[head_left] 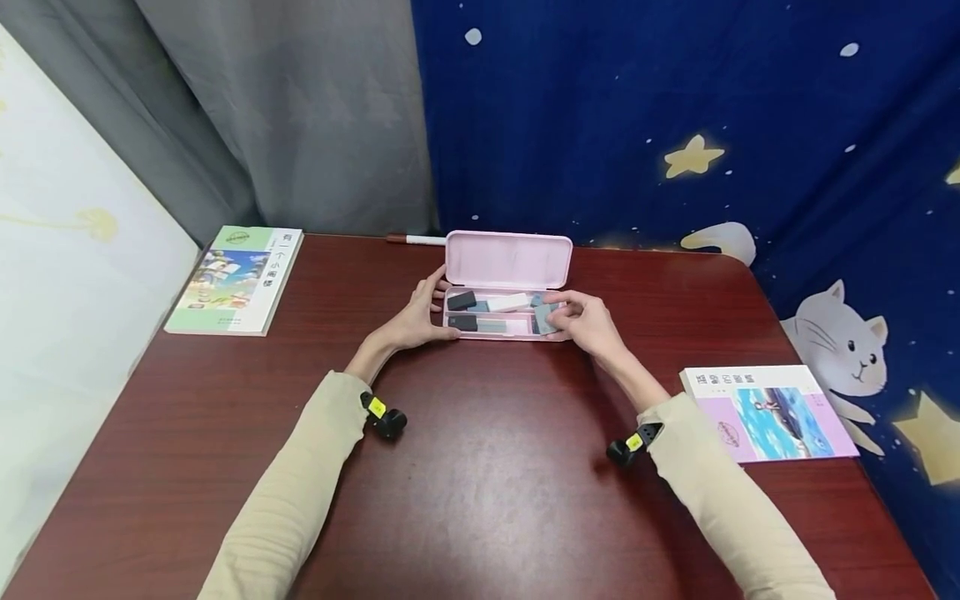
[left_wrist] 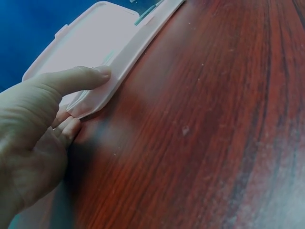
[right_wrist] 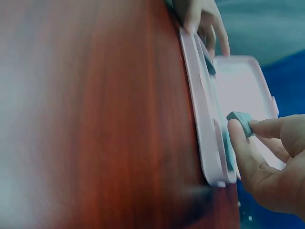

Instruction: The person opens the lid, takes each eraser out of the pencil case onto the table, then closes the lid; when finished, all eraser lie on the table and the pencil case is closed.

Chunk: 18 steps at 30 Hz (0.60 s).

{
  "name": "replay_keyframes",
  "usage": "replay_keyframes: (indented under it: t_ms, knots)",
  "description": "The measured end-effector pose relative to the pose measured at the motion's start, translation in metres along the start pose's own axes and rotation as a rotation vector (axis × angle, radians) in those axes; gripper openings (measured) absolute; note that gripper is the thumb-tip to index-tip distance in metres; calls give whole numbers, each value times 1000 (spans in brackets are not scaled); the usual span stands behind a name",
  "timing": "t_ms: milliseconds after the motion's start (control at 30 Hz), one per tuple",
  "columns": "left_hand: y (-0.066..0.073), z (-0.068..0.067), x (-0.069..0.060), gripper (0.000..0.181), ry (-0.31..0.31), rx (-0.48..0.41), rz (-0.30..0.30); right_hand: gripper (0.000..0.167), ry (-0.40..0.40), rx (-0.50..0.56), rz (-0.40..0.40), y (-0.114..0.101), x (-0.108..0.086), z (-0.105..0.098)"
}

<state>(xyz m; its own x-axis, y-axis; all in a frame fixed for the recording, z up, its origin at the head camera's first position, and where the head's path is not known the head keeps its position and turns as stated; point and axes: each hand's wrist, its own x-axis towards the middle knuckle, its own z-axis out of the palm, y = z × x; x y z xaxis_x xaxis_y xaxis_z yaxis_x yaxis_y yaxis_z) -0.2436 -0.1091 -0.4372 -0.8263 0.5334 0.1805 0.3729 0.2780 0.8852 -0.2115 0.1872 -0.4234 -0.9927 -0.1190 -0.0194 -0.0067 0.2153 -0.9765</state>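
Note:
An open pink pencil case (head_left: 508, 260) lies near the table's back edge, its lid raised behind it. My left hand (head_left: 411, 323) holds the case's left end, its thumb (left_wrist: 86, 79) along the front rim and its fingers round the end. Over the right part of the case, my right hand (head_left: 592, 327) pinches a small grey-green block, apparently an eraser (right_wrist: 242, 121), between thumb and fingers. Inside the case are a black block (head_left: 462, 301), a white block (head_left: 508, 303), and a dark-ended grey piece (head_left: 491, 326) in the front compartment. The right fingers partly hide the case's right end.
A green-and-white book (head_left: 228, 279) lies at the table's back left. Another book (head_left: 772, 414), purple and white, is beside my right forearm. A brown-and-white pen (head_left: 416, 240) lies at the back edge, left of the lid. Curtains (head_left: 330, 108) hang behind the table.

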Motion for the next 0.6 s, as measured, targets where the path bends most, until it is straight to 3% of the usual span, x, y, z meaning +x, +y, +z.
replay_keyframes:
  t_ms: [100, 333, 533, 600]
  knots:
    - [-7, 0, 2, 108, -3, 2, -21, 30, -19, 32, 36, -1, -8, 13]
    - [-5, -3, 1, 106, -13, -12, -19, 30, -65, 97, 111, -4, -23, 39]
    - [-34, 2, 10, 112, 6, 10, -28, 27, -101, 125, 154, -2, -32, 55]
    - [-37, 2, 11, 113, 5, 22, -41, 27, -114, 129, 169, -1, -34, 61]
